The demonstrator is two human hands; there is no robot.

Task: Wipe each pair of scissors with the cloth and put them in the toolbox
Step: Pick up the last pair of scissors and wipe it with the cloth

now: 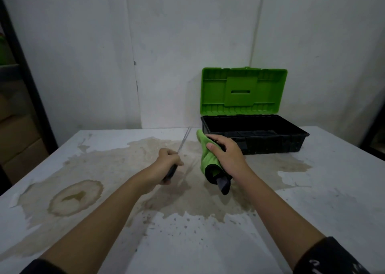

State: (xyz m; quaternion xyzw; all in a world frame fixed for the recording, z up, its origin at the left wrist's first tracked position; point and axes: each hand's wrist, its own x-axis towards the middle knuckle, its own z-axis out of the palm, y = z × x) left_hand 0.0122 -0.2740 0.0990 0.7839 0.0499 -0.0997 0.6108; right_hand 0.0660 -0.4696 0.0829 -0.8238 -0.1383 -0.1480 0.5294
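My left hand (169,161) grips the dark handles of a pair of scissors (184,139), whose thin metal blades point up and away over the table. My right hand (226,155) holds a green cloth (207,159) with a dark grey edge hanging below the fist. The cloth is a short way right of the blades and not touching them. The toolbox (295,142) has a black base and a green lid (243,91) standing open against the wall, just behind my right hand. I see nothing clearly inside the base.
The white table (208,242) has large brown stains across its middle and left side. A dark shelf post (27,82) and cardboard boxes (18,140) stand at the left edge. A white wall runs behind the table.
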